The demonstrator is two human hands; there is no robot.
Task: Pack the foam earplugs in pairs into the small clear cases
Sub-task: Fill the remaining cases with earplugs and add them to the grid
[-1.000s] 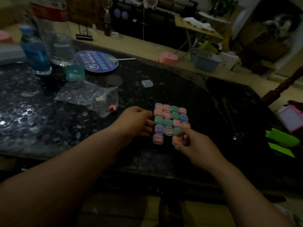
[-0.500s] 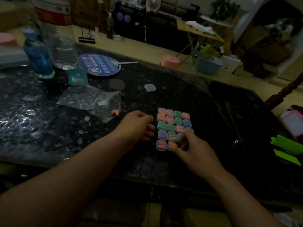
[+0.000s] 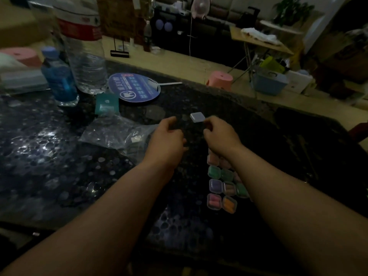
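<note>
An empty small clear case lies closed on the dark table, past both hands. My right hand reaches toward it with loosely curled fingers, the fingertips just at the case's right edge and nothing held. My left hand hovers left of the case, fingers loosely curled and empty. A grid of filled cases with pink, green, purple and orange earplugs sits near the front edge, partly hidden under my right forearm.
A crumpled clear plastic bag lies left of my left hand. Behind it are a teal packet, a round blue fan, a blue bottle and a large clear bottle. A pink stool stands beyond the table.
My right hand let go of the orange case at the grid's near corner. Both hands moved forward, away from the grid and up to the empty case.
</note>
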